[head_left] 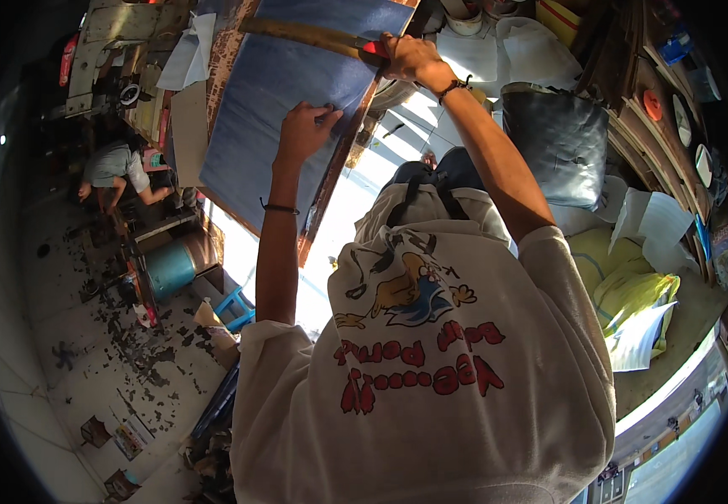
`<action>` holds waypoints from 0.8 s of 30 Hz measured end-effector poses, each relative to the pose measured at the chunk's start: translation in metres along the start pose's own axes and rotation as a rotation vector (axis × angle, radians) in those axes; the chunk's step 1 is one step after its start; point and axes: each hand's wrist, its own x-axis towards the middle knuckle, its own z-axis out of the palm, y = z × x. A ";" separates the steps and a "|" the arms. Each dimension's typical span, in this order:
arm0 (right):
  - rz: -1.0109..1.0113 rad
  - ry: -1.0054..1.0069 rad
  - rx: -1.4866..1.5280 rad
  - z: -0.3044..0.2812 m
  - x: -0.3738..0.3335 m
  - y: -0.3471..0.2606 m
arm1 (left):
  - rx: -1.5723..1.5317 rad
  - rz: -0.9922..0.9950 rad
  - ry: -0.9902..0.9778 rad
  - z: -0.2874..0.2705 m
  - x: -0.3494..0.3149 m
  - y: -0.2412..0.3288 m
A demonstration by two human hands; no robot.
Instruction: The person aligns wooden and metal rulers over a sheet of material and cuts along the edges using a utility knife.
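A blue sheet [275, 109] lies on a brown-edged board [355, 155] in front of me. Across its far part runs a long, straight yellowish-brown strip [301, 35]. My right hand [414, 60] is closed at the strip's right end, around a small red-handled tool [374, 49]; its working end is hard to make out. Over the middle of the sheet, my left hand [303, 133] has its thumb and fingers brought together. Something small and dark shows at those fingertips, too small to name.
Another person [116, 172] bends over work at the left, near a teal drum [170, 269] and a blue plastic stool [233, 309]. To the right stand a black padded block [555, 143], yellow-green sacking [633, 290] and stacked curved boards [645, 143]. Dark flakes litter the left floor.
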 end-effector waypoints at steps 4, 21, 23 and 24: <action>-0.029 0.066 -0.036 0.001 0.000 -0.002 | -0.017 0.019 -0.041 0.001 0.005 -0.011; -0.270 0.042 -0.182 0.023 -0.073 -0.036 | -0.138 0.110 0.356 0.042 -0.060 -0.013; -0.337 0.083 -0.133 0.047 -0.082 -0.037 | -0.341 0.102 0.373 0.037 -0.048 -0.039; -0.318 0.035 -0.089 0.051 -0.085 -0.044 | -0.364 0.006 0.518 0.036 -0.041 -0.056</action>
